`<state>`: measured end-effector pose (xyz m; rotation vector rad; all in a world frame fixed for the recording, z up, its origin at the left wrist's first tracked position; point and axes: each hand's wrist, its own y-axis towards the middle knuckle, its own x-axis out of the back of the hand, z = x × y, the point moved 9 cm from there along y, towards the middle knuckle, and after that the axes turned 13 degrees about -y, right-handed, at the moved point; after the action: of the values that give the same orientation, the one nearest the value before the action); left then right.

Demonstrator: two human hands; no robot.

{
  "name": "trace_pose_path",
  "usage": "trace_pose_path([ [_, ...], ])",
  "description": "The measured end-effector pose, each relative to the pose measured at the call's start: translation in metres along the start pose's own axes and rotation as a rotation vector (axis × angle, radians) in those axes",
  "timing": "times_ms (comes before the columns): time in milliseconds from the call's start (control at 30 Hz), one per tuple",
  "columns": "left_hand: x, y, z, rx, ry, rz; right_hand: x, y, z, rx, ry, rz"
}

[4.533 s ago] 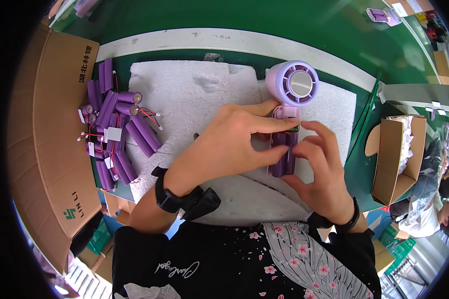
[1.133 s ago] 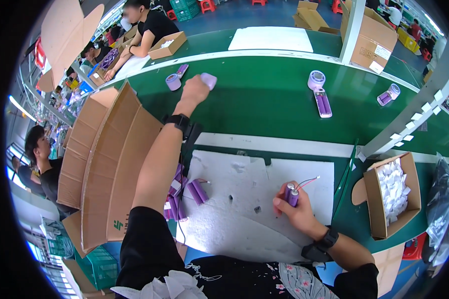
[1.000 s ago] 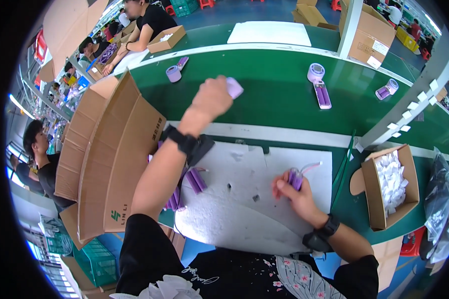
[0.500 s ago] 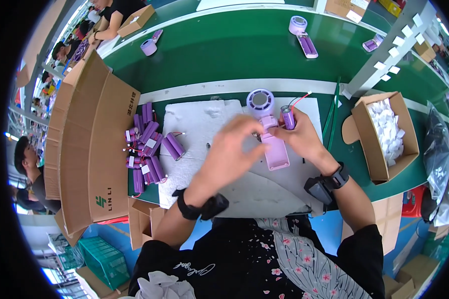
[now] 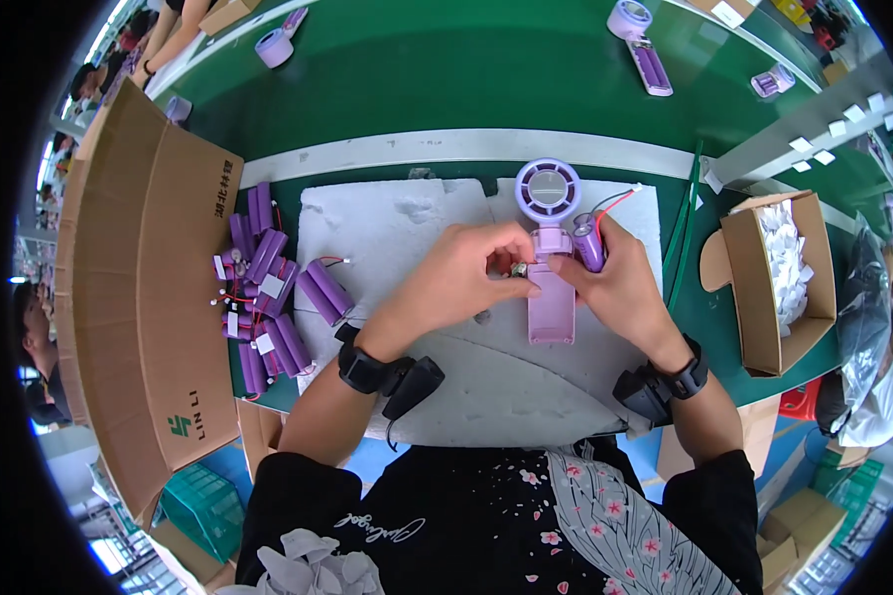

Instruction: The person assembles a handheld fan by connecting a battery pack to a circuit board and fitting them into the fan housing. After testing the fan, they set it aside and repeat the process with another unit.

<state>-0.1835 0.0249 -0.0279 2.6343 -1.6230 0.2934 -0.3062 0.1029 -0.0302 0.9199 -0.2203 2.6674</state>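
A lilac handheld fan (image 5: 562, 194) lies on the white foam sheet (image 5: 407, 213), its round head away from me and its open pink handle (image 5: 552, 315) toward me. My left hand (image 5: 476, 266) is closed in a pinch at the left side of the fan's neck, on a small greenish metallic part (image 5: 519, 270) mostly hidden by the fingers. My right hand (image 5: 620, 283) grips a purple battery (image 5: 587, 244) with red and black wires ending in a white plug. Its thumb rests on the top of the handle.
Several purple battery packs (image 5: 268, 288) are heaped left of the foam, beside a tall cardboard box (image 5: 149, 288). At the right stands a carton (image 5: 754, 297) of white pieces. Other fans (image 5: 650, 67) lie on the green surface beyond the pale rail (image 5: 417, 146).
My left hand has come in to the fan's neck and closed there. My right hand still holds the battery. The fan head now shows a different face, and the whole view has shifted.
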Motion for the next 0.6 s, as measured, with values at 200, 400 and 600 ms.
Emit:
trace_pose_path([
  [200, 0.000, -0.001, -0.001, -0.096, -0.043, -0.014, 0.014, -0.011, 0.016, 0.102, -0.269, -0.180],
  [400, -0.003, -0.002, -0.005, -0.100, -0.106, 0.009, 0.010, -0.027, 0.044, 0.517, -0.219, -0.227],
  [600, -0.006, -0.001, -0.010, -0.166, -0.119, -0.011, 0.007, -0.024, 0.053, 0.546, -0.264, -0.170],
])
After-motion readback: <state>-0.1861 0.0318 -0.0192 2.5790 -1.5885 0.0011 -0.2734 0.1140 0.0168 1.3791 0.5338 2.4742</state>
